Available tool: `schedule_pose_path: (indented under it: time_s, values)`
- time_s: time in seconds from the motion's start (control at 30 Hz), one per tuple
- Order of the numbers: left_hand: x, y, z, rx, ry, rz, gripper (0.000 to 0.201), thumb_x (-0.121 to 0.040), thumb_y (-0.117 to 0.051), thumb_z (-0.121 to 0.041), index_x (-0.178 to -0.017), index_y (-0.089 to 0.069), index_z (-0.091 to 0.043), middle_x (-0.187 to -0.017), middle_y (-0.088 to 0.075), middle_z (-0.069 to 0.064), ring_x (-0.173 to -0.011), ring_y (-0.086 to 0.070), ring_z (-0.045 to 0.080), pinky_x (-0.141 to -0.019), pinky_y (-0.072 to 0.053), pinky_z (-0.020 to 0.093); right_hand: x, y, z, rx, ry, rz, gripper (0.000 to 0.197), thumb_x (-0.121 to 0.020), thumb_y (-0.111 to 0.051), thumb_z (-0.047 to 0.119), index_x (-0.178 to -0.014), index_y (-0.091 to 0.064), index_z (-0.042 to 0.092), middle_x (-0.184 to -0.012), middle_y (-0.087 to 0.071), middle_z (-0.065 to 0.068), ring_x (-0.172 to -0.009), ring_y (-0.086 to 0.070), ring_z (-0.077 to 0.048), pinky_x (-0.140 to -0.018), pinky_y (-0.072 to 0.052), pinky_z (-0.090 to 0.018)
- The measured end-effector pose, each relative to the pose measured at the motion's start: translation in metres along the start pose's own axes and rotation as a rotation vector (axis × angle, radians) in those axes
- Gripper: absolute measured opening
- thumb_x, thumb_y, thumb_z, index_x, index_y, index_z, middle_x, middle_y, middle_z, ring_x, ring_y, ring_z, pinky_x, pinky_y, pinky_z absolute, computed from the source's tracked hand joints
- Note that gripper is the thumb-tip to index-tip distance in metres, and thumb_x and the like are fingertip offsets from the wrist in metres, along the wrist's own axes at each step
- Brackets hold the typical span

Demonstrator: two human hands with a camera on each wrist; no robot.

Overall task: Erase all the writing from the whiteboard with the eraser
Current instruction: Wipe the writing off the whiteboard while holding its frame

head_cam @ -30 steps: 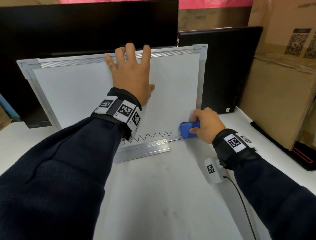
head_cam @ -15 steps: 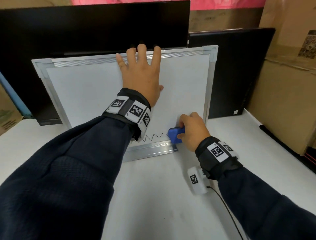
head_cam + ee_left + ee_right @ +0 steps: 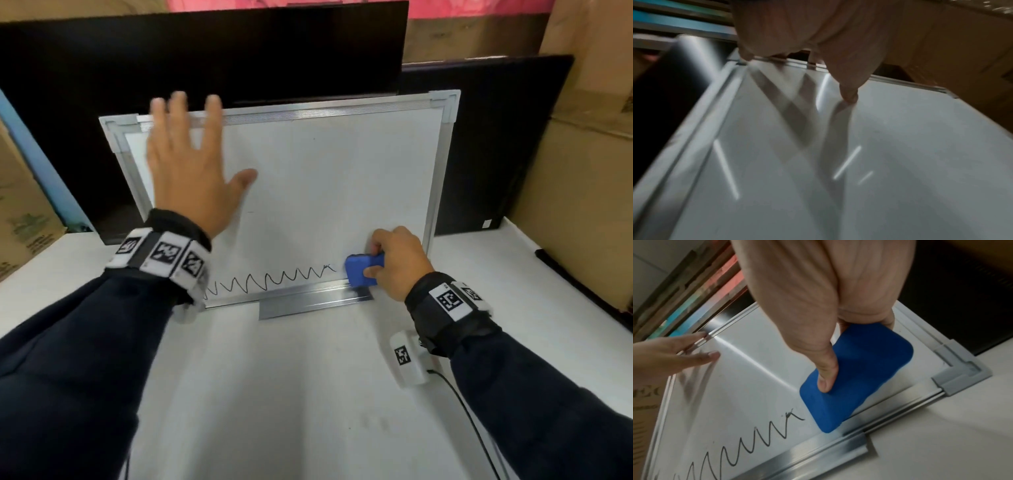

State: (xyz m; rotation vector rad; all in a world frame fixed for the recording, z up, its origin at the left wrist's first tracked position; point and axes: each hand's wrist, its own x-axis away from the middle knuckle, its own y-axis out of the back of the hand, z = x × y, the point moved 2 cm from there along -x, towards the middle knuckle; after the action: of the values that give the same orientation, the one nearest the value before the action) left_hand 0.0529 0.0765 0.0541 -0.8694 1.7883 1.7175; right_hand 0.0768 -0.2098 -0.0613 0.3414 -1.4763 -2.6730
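A whiteboard (image 3: 325,192) in a metal frame leans upright on the white table. A black zigzag line (image 3: 267,281) runs along its bottom edge. My right hand (image 3: 394,260) grips a blue eraser (image 3: 359,270) and presses it flat on the board at the lower right, just right of the line's end. In the right wrist view the thumb lies on the eraser (image 3: 865,369), close to the zigzag line (image 3: 756,444). My left hand (image 3: 185,171) is open, with spread fingers reaching the board's top left edge. The left wrist view shows its fingertips (image 3: 849,95) on the whiteboard (image 3: 838,162).
Two black monitors (image 3: 205,54) stand right behind the board. Cardboard boxes (image 3: 575,192) rise at the right, and another sits at the far left. A white tagged device (image 3: 407,356) with a black cable lies on the table under my right wrist.
My left hand has slid from the board's top middle to its top left, uncovering more of the zigzag. The right hand has moved the eraser left from the bottom right corner.
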Motion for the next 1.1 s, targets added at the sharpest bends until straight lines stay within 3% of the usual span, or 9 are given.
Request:
schedule_pose_path:
  time_s: [0.07,0.17,0.23,0.3,0.4,0.57,0.8,1.1]
  values:
    - [0.016,0.000,0.026,0.032,0.111,-0.040,0.097,-0.089,-0.062,-0.063,-0.161,-0.008,-0.027,-0.167,-0.001,0.022,-0.154,0.001,0.044,-0.120,-0.009,0.064,-0.001,-0.002,0.006,0.012,0.016,0.009,0.020,-0.084,-0.075,0.011,-0.096,-0.059,0.014,-0.106,-0.046,-0.008,-0.089,-0.053,-0.024,-0.073,-0.041,-0.027]
    - [0.041,-0.011,0.050,0.168,0.290,-0.074,0.105,-0.087,-0.065,-0.064,-0.161,-0.001,-0.027,-0.166,0.007,0.026,-0.153,0.002,0.046,-0.121,-0.007,0.057,0.000,-0.010,0.019,0.019,0.044,0.020,0.020,-0.085,-0.074,0.012,-0.097,-0.058,0.014,-0.105,-0.046,-0.008,-0.088,-0.052,-0.024,-0.074,-0.042,-0.027]
    - [0.057,-0.022,0.061,0.300,0.428,-0.053,0.114,-0.084,-0.071,-0.061,-0.161,0.004,-0.027,-0.166,0.007,0.024,-0.152,-0.003,0.047,-0.121,-0.014,0.054,-0.001,-0.017,0.030,0.034,0.060,0.026,0.020,-0.085,-0.073,0.012,-0.098,-0.057,0.013,-0.105,-0.045,-0.008,-0.088,-0.052,-0.025,-0.076,-0.045,-0.029]
    - [0.069,-0.030,0.073,0.374,0.515,-0.029,0.122,-0.080,-0.076,-0.059,-0.161,0.009,-0.024,-0.165,-0.005,0.022,-0.149,-0.015,0.046,-0.119,-0.022,0.055,-0.002,-0.025,0.042,0.047,0.067,0.024,0.021,-0.086,-0.071,0.012,-0.099,-0.055,0.012,-0.104,-0.044,-0.008,-0.088,-0.052,-0.026,-0.078,-0.050,-0.034]
    - [0.075,-0.034,0.089,0.415,0.561,-0.010,0.128,-0.077,-0.080,-0.056,-0.161,0.008,-0.017,-0.159,-0.027,0.022,-0.144,-0.028,0.042,-0.118,-0.028,0.053,-0.003,-0.035,0.052,0.076,0.056,-0.009,0.020,-0.086,-0.069,0.011,-0.099,-0.053,0.012,-0.105,-0.042,-0.008,-0.088,-0.051,-0.028,-0.080,-0.055,-0.041]
    - [0.086,-0.039,0.102,0.467,0.572,0.052,0.123,-0.079,-0.081,-0.052,-0.161,0.005,-0.021,-0.156,-0.033,0.018,-0.143,-0.034,0.036,-0.117,-0.033,0.049,-0.001,-0.048,0.066,0.043,0.044,-0.014,0.020,-0.087,-0.068,0.011,-0.098,-0.052,0.012,-0.106,-0.040,-0.008,-0.089,-0.051,-0.029,-0.080,-0.055,-0.044]
    - [0.096,-0.039,0.098,0.544,0.562,0.101,0.124,-0.081,-0.083,-0.041,-0.161,0.011,-0.029,-0.138,-0.044,0.021,-0.128,-0.046,0.036,-0.108,-0.037,0.043,0.002,-0.056,0.089,0.043,0.147,-0.010,0.019,-0.088,-0.064,0.008,-0.102,-0.053,0.012,-0.105,-0.037,-0.006,-0.089,-0.049,-0.027,-0.076,-0.053,-0.035]
    - [0.095,-0.048,0.089,0.575,0.547,0.118,0.119,-0.085,-0.082,-0.030,-0.161,0.009,-0.032,-0.138,-0.048,0.019,-0.132,-0.044,0.035,-0.109,-0.035,0.041,0.006,-0.041,0.068,0.063,0.162,0.002,0.019,-0.089,-0.064,0.007,-0.103,-0.055,0.014,-0.105,-0.039,-0.006,-0.085,-0.050,-0.025,-0.073,-0.043,-0.026]
